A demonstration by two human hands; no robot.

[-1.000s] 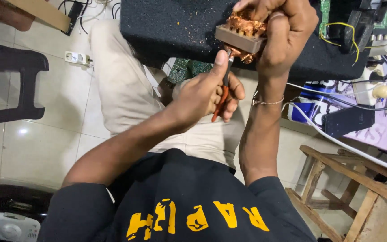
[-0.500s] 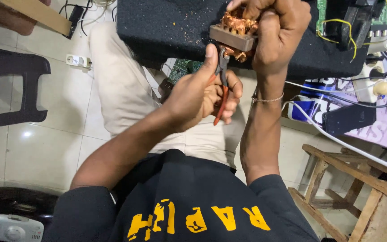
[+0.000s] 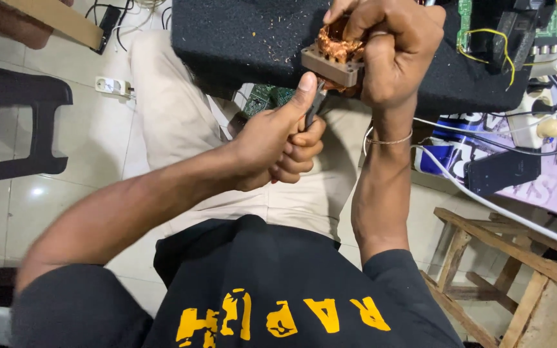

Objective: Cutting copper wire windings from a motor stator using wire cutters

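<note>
Since the earlier frame your left hand (image 3: 278, 145) has rolled over the tool, so its red handles are now buried in your fist and only the grey metal jaws of the pliers (image 3: 314, 103) show, thumb pointing up toward the work. Your right hand (image 3: 391, 55) is closed tight around the small transformer with its tangled copper-wire winding and flat grey metal core (image 3: 338, 57), held up in front of the black speckled mat (image 3: 253, 38). Your left fingers are clamped together on the pliers; whether the jaws actually bite the core plate, I cannot tell. To my eye, you do best to keep the transformer braced against your right palm, grip only the edge of one plate, and pull straight rather than twist, with your thumb clear of the sharp corner. Counting: one transformer, one pair of pliers, one green circuit board (image 3: 260, 98) below, one dark plastic stool (image 3: 14, 122), one wooden stool (image 3: 517, 258).
</note>
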